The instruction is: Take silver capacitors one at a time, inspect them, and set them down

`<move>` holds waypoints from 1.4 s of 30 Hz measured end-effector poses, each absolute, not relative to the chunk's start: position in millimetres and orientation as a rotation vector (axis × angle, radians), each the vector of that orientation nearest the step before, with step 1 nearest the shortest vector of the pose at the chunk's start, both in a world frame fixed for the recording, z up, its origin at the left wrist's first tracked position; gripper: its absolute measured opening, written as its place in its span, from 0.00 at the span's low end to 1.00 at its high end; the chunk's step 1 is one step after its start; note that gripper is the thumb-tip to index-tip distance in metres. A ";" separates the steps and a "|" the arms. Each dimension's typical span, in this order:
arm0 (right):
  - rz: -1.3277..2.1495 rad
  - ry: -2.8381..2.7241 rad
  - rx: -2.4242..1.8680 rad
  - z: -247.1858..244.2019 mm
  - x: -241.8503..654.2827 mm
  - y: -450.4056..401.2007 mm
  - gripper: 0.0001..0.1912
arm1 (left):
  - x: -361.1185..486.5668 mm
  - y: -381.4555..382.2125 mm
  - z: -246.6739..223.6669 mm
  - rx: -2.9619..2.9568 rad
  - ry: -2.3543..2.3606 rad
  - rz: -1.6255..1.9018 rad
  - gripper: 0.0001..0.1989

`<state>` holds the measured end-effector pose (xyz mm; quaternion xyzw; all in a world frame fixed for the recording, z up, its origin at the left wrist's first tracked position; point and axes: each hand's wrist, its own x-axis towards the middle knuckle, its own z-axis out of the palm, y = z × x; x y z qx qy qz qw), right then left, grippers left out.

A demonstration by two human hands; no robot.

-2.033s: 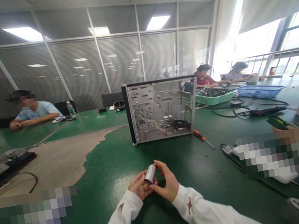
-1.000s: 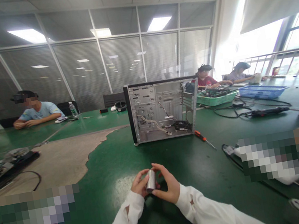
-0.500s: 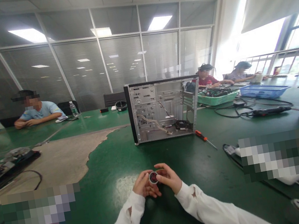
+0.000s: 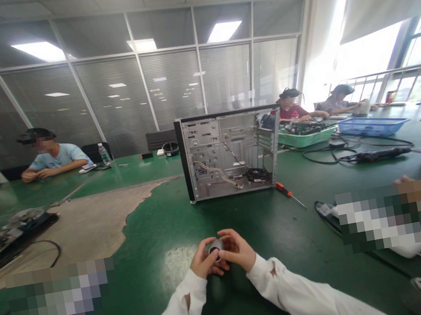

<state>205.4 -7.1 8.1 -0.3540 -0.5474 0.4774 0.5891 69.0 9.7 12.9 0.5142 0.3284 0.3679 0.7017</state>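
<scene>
Between my two hands is a small round grey ring-like object, held above the green table. My left hand grips its left side, with the thumb at its front rim. Fingers of my right hand wrap round its right side, and that thumb also lies near the front rim. The inside of the object is mostly hidden by the thumbs. Beyond the hands stands an open computer case with cables and a black fan inside. An orange-handled screwdriver lies at its lower right corner.
Green basket, blue basket and black cables lie at the right. A co-worker's hand is near a blurred white power strip. At the left is a circuit assembly. Several people sit round the green table.
The round object has tilted, showing more of its grey outer side. My left thumb has moved across its front. At the right, the co-worker's hand has shifted left.
</scene>
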 end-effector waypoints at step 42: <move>0.326 -1.980 -0.895 29.3 214.7 -25.0 0.39 | 68.4 12.0 5.5 1.471 0.758 1.235 0.25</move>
